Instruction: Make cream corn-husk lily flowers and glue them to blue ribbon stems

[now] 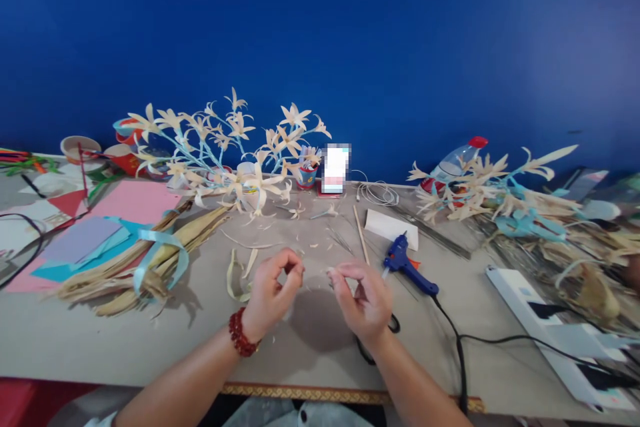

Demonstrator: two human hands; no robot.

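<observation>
My left hand [273, 290], with a red bead bracelet [243, 333] on its wrist, is closed in a pinch above the table. Facing it across a small gap, my right hand [364, 300] pinches thumb against fingers too. Whatever is between the fingertips of either hand is too small to make out. Pale strips of dried husk [234, 277] lie just beside my left hand. Under my right hand show black loops [395, 324], perhaps scissor handles, mostly hidden. A blue glue gun [411, 267] rests to the right of that hand, its cord running toward the table's front edge.
Husk flowers on blue stems [200, 147] stand at the back left, more flowers [480, 190] at the right. A husk bundle [135, 260] lies on coloured paper [140, 200]. A power strip [535, 330], phone [335, 170] and wooden stick [361, 233] are also on the table.
</observation>
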